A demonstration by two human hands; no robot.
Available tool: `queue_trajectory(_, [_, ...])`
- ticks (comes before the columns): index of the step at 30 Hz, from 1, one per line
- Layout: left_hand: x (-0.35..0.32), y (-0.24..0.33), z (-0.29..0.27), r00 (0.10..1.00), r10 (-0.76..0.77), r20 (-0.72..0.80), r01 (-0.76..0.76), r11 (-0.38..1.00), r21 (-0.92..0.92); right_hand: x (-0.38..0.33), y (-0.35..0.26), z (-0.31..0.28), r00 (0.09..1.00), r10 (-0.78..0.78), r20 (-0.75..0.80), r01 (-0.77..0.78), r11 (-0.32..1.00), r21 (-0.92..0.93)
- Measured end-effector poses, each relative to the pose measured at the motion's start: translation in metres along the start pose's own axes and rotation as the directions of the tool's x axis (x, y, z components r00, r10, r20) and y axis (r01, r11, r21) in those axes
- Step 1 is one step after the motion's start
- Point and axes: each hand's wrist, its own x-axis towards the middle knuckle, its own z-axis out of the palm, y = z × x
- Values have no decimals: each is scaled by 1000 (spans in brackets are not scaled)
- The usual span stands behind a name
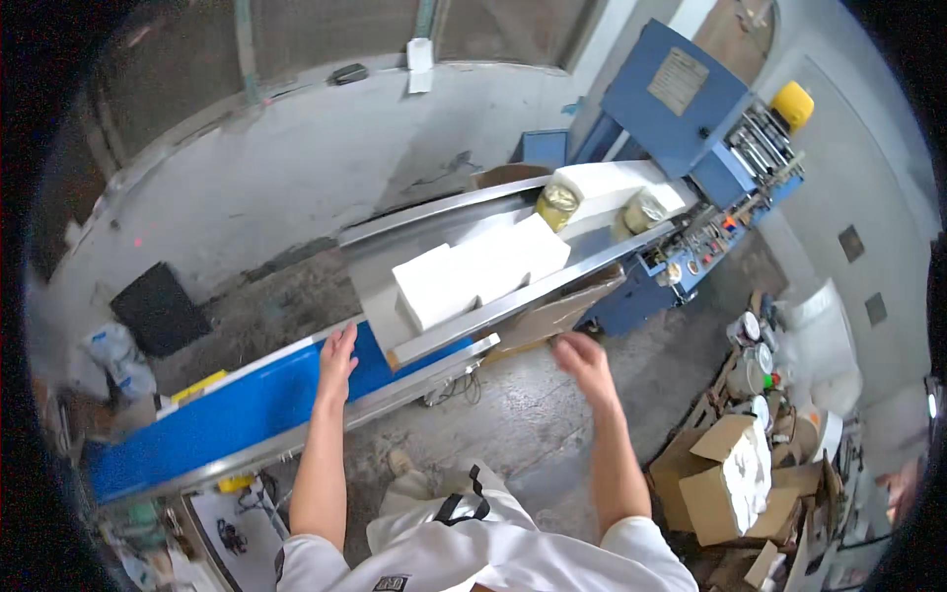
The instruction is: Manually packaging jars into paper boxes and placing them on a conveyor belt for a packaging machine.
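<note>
My left hand (338, 357) is over the blue conveyor belt (237, 405), near the lower end of a metal chute. Its fingers are stretched and it holds nothing. My right hand (582, 367) is in the air beside the chute's near rail, somewhat blurred, its fingers loosely apart with nothing visible in them. Between and beyond my hands, white block-like stacks (483, 274) lie in a row on the metal chute (380, 259). Farther up, a jar with yellowish contents (557, 205) and a second jar (643, 211) stand against another long white stack (607, 185).
A blue machine (671, 94) stands at the chute's far right end. Cardboard (557, 314) hangs under the near rail. Open cardboard boxes (705, 493) and several tubs (758, 360) crowd the right. A black panel (160, 308) and a wrapped bottle pack (123, 360) sit at left.
</note>
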Motion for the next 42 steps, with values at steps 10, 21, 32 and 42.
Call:
queue_trajectory(10, [49,8,48,937,-172,304,209,973,-94,295,-15,-45,980,192,46,-171,944,-281])
queue_trajectory(21, [47,20,56,924,-221,313,300,925,-232,269,-22,23,912,168,374,32,880,-474])
queue_trajectory(32, [-28,50,-61,994,19,112,31,901,-433,146,-83,223,806,-294,513,169,946,276])
queue_trajectory(42, [-190,34,-253,984,177,-8,-177,978,-113,-46,-85,464,199,-156,968,-191,962,194])
